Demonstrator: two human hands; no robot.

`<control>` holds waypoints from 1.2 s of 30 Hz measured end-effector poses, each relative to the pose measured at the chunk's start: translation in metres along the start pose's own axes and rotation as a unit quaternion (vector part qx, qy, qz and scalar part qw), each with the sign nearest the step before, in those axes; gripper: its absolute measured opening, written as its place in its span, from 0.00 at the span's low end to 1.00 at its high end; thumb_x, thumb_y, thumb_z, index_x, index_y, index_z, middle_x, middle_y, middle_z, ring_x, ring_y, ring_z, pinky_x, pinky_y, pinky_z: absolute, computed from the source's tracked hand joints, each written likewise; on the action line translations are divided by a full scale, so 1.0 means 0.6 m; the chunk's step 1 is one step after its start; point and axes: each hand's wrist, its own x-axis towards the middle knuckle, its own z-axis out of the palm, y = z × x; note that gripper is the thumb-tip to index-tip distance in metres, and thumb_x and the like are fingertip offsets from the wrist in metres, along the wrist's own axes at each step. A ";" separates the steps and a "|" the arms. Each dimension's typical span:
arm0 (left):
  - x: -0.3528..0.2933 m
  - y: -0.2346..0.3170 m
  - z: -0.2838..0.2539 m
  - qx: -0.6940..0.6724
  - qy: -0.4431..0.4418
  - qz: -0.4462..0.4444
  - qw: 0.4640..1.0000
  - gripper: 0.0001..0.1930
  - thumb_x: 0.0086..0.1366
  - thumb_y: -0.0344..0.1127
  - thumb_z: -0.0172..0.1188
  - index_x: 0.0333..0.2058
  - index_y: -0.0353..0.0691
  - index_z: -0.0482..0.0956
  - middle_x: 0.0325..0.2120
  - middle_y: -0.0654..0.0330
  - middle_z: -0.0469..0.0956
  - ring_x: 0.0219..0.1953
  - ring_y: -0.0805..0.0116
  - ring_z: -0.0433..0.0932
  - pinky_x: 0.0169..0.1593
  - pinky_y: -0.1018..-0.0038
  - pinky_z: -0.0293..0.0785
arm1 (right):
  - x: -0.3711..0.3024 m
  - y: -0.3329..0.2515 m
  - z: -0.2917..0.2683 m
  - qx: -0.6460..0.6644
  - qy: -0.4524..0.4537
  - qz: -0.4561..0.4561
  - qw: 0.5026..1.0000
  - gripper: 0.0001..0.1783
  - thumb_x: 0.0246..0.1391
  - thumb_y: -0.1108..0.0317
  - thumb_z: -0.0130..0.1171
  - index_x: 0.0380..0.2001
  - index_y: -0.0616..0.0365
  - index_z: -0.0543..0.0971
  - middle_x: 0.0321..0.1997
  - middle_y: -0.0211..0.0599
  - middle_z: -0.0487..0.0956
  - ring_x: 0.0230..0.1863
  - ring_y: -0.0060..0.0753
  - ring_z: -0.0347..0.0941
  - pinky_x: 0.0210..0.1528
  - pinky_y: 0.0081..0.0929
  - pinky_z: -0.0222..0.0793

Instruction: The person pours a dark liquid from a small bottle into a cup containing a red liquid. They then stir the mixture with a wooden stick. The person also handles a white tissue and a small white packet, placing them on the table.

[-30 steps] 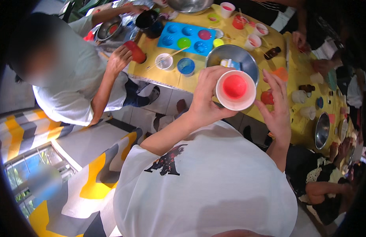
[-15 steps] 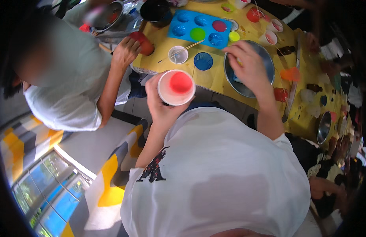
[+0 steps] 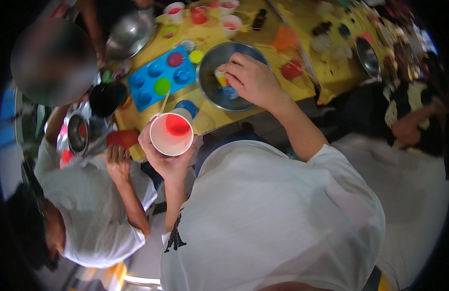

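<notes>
My left hand (image 3: 168, 165) is wrapped around a white paper cup (image 3: 159, 148), tilted so its mouth shows bright red liquid (image 3: 178, 125) inside. A wooden stick (image 3: 164, 101) shows just past the cup's rim. Over a steel bowl (image 3: 205, 89), my right hand (image 3: 248, 80) has its fingertips drawn together at a small yellow-and-white item (image 3: 220, 76), whose exact kind is unclear. Just below it in the bowl lies a small blue thing (image 3: 230, 92). A blue plastic cup (image 3: 188, 106) stands behind my paper cup, partly covered by it.
Left of the bowl lies a blue silicone mold (image 3: 137, 80) with round cavities, some filled green and pink. Paper cups (image 3: 231, 25), a dark bottle (image 3: 259, 19) and a red cup (image 3: 291, 70) stand on the yellow table (image 3: 234, 119). A co-worker's hand (image 3: 118, 162) touches a red container (image 3: 122, 138).
My view has swung right, so the table and the co-worker sit further left. My left hand still holds the cup; my right hand has lowered toward the yellow-and-white item.
</notes>
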 end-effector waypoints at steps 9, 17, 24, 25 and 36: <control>0.049 0.087 0.137 -0.068 -0.143 -0.018 0.987 0.47 0.38 0.33 0.83 0.58 0.38 0.67 0.53 0.55 0.71 0.55 0.59 0.73 0.61 0.66 0.68 | -0.186 0.130 -0.182 -0.104 0.112 0.280 0.948 0.07 0.54 0.68 0.60 0.36 0.51 0.83 0.37 0.34 0.77 0.40 0.41 0.78 0.40 0.38 0.75; 0.051 0.169 0.263 -0.130 -0.237 -0.026 0.962 0.45 0.40 0.30 0.80 0.58 0.37 0.66 0.53 0.57 0.71 0.55 0.62 0.73 0.61 0.66 0.68 | -0.291 0.219 -0.312 -0.132 0.240 0.439 0.856 0.09 0.55 0.67 0.60 0.38 0.52 0.84 0.38 0.36 0.78 0.39 0.45 0.78 0.41 0.39 0.75; 0.039 0.223 0.335 -0.119 -0.282 -0.001 0.952 0.45 0.39 0.31 0.81 0.58 0.36 0.66 0.51 0.56 0.73 0.54 0.61 0.74 0.59 0.67 0.70 | -0.298 0.245 -0.394 -0.146 0.272 0.420 0.853 0.07 0.56 0.67 0.61 0.37 0.53 0.84 0.37 0.37 0.78 0.39 0.46 0.78 0.41 0.39 0.74; 0.035 0.220 0.341 -0.120 -0.280 0.003 0.953 0.46 0.39 0.31 0.81 0.58 0.36 0.65 0.52 0.56 0.72 0.54 0.61 0.74 0.60 0.66 0.70 | -0.295 0.245 -0.398 -0.145 0.281 0.411 0.855 0.07 0.56 0.67 0.61 0.37 0.53 0.83 0.37 0.37 0.78 0.39 0.46 0.78 0.40 0.39 0.74; 0.049 0.255 0.395 -0.163 -0.278 0.019 0.946 0.44 0.41 0.31 0.80 0.58 0.37 0.66 0.52 0.57 0.71 0.54 0.62 0.74 0.60 0.67 0.70 | -0.257 0.234 -0.487 -0.161 0.376 0.349 0.843 0.06 0.55 0.70 0.62 0.37 0.55 0.83 0.33 0.35 0.77 0.28 0.34 0.76 0.32 0.29 0.72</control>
